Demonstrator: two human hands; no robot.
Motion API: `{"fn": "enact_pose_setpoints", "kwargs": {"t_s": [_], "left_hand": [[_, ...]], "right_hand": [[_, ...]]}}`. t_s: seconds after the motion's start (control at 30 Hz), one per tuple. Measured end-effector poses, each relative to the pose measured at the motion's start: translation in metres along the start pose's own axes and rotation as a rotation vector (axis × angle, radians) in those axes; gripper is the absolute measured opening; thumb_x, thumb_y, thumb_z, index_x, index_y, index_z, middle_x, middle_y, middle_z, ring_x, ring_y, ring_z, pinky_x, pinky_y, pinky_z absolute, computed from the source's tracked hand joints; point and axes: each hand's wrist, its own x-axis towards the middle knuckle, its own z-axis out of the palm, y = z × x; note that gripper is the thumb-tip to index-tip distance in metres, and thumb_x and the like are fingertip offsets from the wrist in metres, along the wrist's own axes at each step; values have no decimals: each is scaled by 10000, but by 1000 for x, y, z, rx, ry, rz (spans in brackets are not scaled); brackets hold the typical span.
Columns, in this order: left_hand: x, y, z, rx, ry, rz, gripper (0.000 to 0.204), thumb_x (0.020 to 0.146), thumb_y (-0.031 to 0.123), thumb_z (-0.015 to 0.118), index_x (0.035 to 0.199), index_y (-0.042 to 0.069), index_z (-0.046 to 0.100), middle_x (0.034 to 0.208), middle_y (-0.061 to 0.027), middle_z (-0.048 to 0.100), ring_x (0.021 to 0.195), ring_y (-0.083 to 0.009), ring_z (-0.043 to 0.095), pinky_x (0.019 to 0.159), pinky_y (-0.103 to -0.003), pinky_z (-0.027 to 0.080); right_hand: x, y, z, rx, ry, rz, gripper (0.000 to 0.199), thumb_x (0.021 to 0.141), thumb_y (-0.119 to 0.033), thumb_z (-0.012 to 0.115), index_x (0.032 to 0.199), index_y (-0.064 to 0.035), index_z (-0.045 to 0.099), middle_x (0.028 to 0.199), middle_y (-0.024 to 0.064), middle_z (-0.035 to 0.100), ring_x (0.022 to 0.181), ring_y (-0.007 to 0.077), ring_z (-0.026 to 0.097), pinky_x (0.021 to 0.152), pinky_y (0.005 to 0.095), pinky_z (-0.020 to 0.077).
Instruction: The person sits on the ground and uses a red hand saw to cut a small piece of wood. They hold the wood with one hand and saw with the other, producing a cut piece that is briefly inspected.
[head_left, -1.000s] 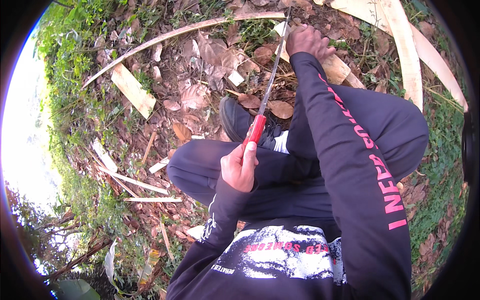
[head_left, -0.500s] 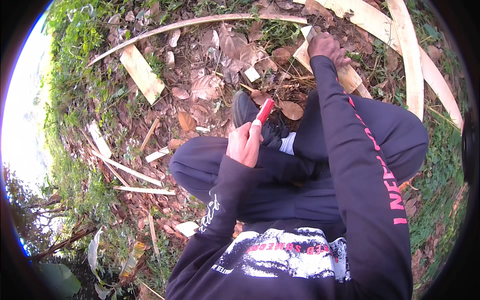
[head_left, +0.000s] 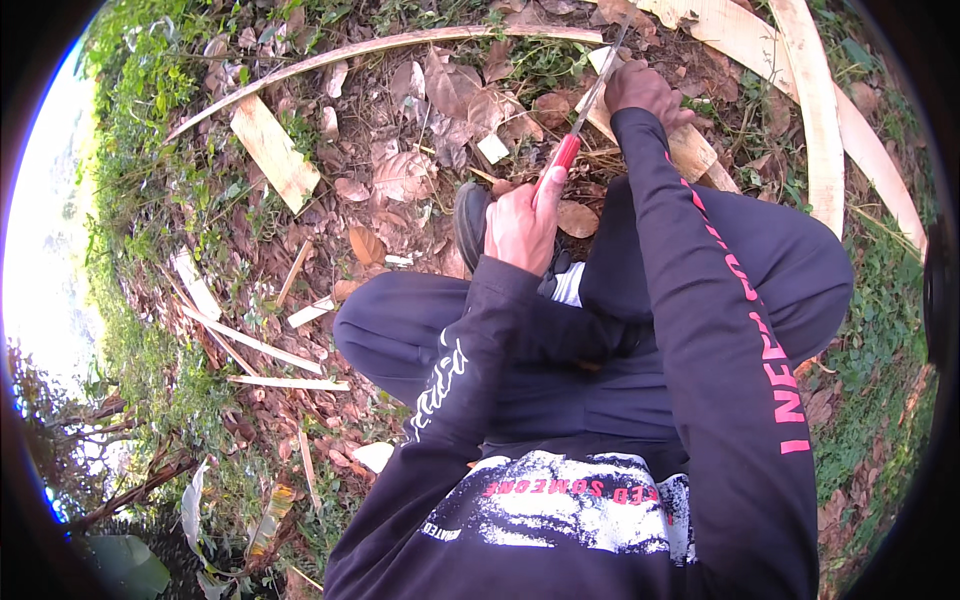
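Your left hand point(head_left: 522, 228) moved forward, fingers clenched round red handle point(head_left: 566, 153) | right hand point(head_left: 643, 92) over plank point(head_left: 692, 152), grip unclear | step: apparently cutting; next stroke calls for steady wood

Handle point(head_left: 565, 153) is bright red, blade point(head_left: 604, 82) dull silver-grey, wood point(head_left: 692, 153) a pale creamy yellow. Shirt point(head_left: 600, 575) is black: pink lettering on the right sleeve point(head_left: 690, 300), white script on the left, blotchy black-and-white print point(head_left: 570, 525) up front. Leaves point(head_left: 405, 175) are mostly brown.

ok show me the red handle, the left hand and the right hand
Red handle point(head_left: 566, 153), head view: its exposed grip.
Left hand point(head_left: 519, 229), head view: its back.
Right hand point(head_left: 640, 91), head view: its back.
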Motion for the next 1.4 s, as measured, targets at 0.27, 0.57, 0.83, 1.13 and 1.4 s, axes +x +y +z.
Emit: {"fn": "enact_pose_setpoints", "kwargs": {"t_s": [0.27,0.57,0.83,1.13,1.4], "left_hand": [[24,6,14,66,-6,39,663,986,520,491,666,-51,599,651,-291,571,673,-485,590,643,-543,442],[-9,6,12,80,-27,-86,708,959,586,522,627,-32,617,501,-166,547,494,-316,593,570,-435,462],[32,40,52,63,-25,2,698,977,561,500,631,-37,600,539,-214,550,544,-406,571,584,-485,437],[3,-3,-14,-53,-34,-121,684,976,537,538,585,-20,606,482,-106,520,447,-211,505,514,-389,424],[-30,10,-21,80,-53,-37,665,981,522,522,654,-53,589,552,-243,535,553,-422,568,578,-473,447]], "right_hand": [[3,0,-12,61,77,-75,459,925,-348,418,805,-95,782,935,97,742,972,288,622,947,485,325],[23,12,-11,60,99,-90,484,930,-364,399,789,-96,777,902,94,741,947,303,619,926,481,325],[46,25,-15,54,58,-76,451,925,-323,401,823,-102,780,962,82,741,983,293,615,937,483,320],[12,4,-21,94,136,-56,482,924,-379,408,805,-101,783,900,92,748,966,297,615,921,472,324],[18,9,-12,47,167,-87,507,923,-422,406,794,-102,778,866,96,740,930,292,626,905,482,324]]}}
